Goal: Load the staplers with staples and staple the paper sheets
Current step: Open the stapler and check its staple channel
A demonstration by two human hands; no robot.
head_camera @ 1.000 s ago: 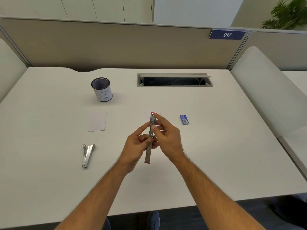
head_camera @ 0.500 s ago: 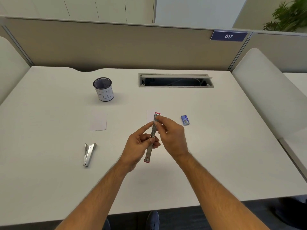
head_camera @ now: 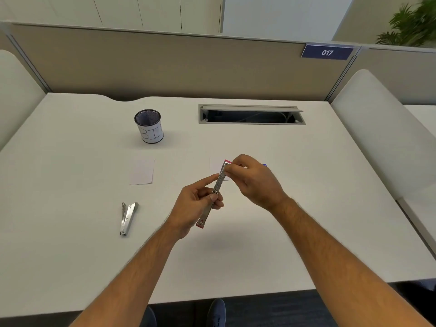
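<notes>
A person's left hand (head_camera: pixel 197 204) gripped an opened pink-trimmed stapler (head_camera: pixel 213 194) mid-body above the worktop (head_camera: pixel 306 208), while the right hand (head_camera: pixel 253 178) pinched its far end. The slim metal tool looked light, rigid and slick, best held by its sides.

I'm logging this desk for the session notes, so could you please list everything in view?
Stapler in hands: 1, silver with red ends, held above the desk centre.
Second stapler: 1, silver, desk left, lying open.
Paper sheets: 2, white, mid-desk; one partly hidden behind the hands.
Cup: 1, dark rim, white label, back left.
Cable tray: 1, grey, back centre.
Desk: 1, white.
Left hand: grips the stapler's middle.
Right hand: pinches its far end.
</notes>
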